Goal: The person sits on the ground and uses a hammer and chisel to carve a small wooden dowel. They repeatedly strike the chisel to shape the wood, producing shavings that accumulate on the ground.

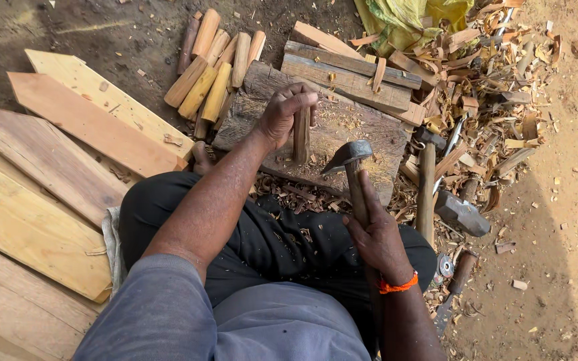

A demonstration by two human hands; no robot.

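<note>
The left hand (282, 117) is clamped on a wooden peg (300, 136), stood upright on the chopping block (369, 137); the right hand (377, 234) is closed round the handle of an adze (350, 160), its head just beside the peg. Shaped pegs (212, 67) already lie piled beyond the block and shavings (483, 80) litter the ground; this peg looks only partly trimmed.

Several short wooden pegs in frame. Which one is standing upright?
The peg held in the left hand, standing on end on the chopping block. The others lie flat in a pile beyond the block.
</note>
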